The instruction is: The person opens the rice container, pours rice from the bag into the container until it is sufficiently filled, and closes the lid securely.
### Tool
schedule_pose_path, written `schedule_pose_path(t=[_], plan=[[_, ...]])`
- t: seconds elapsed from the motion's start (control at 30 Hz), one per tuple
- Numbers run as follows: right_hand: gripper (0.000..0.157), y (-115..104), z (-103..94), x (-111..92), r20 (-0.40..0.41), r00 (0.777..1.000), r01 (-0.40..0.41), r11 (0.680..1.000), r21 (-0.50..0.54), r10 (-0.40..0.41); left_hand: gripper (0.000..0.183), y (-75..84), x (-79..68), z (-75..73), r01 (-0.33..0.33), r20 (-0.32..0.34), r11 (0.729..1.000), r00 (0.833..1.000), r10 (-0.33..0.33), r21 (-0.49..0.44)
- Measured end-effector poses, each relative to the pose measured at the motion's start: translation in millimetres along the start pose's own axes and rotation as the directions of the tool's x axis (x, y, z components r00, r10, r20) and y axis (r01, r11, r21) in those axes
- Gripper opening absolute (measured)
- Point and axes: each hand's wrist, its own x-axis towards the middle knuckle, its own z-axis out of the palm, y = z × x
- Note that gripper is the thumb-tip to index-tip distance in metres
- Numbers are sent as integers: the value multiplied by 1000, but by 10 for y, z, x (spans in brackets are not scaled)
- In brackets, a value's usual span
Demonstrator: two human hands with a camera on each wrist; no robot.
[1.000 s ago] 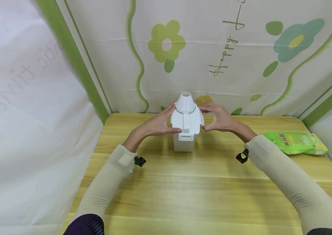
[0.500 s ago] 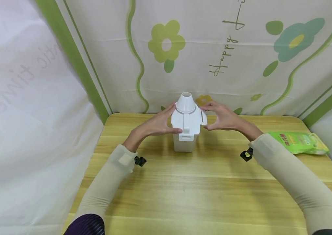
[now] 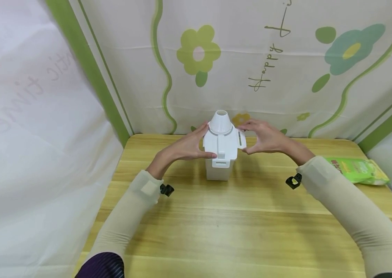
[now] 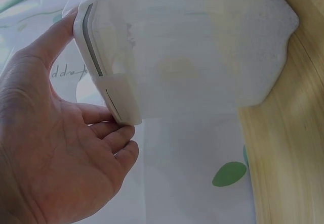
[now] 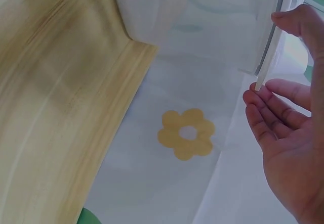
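A translucent storage container (image 3: 217, 173) with a white lid (image 3: 211, 142) and a cone-shaped spout (image 3: 221, 122) stands upright on the table. My left hand (image 3: 191, 144) grips the lid's left side, thumb near the front and fingers toward the back. In the left wrist view its fingertips meet a slotted side clip (image 4: 119, 100) lying against the body. On the other side, my right hand (image 3: 267, 138) holds the right lid clip (image 3: 240, 139), which sticks outward. In the right wrist view, its thumb touches the lid edge and its fingertips the clip's end.
A green and yellow plastic packet (image 3: 359, 170) lies at the table's right, partly behind the right sleeve (image 3: 338, 202). A printed fabric curtain (image 3: 223, 77) hangs close behind the container. The wooden table (image 3: 217, 227) extends toward me.
The right lid clip has swung outward from the container's side. My right hand and forearm have shifted slightly right with it. The left hand keeps its hold on the lid.
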Motion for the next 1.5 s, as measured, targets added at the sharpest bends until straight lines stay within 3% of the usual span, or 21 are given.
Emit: schedule_pose_path(t=[0.6, 0.87, 0.97, 1.13, 1.5], plan=[[83, 29, 88, -19, 0, 1000, -7, 999, 47, 7, 113, 87, -105, -25, 16, -36, 1000, 999, -16, 10], [76, 37, 58, 67, 16, 998, -67, 982, 176, 66, 111, 214, -126, 15, -38, -124, 999, 992, 36, -8], [73, 43, 73, 114, 13, 993, -118, 960, 253, 118, 115, 267, -115, 78, -4, -157, 1000, 988, 7, 22], [69, 35, 142, 204, 1, 984, -169, 927, 335, 179, 124, 357, -104, 216, 116, -191, 989, 977, -97, 87], [70, -18, 291, 442, -40, 978, -172, 894, 414, 206, 131, 480, -34, 465, 227, -283, 961, 943, -177, 156]])
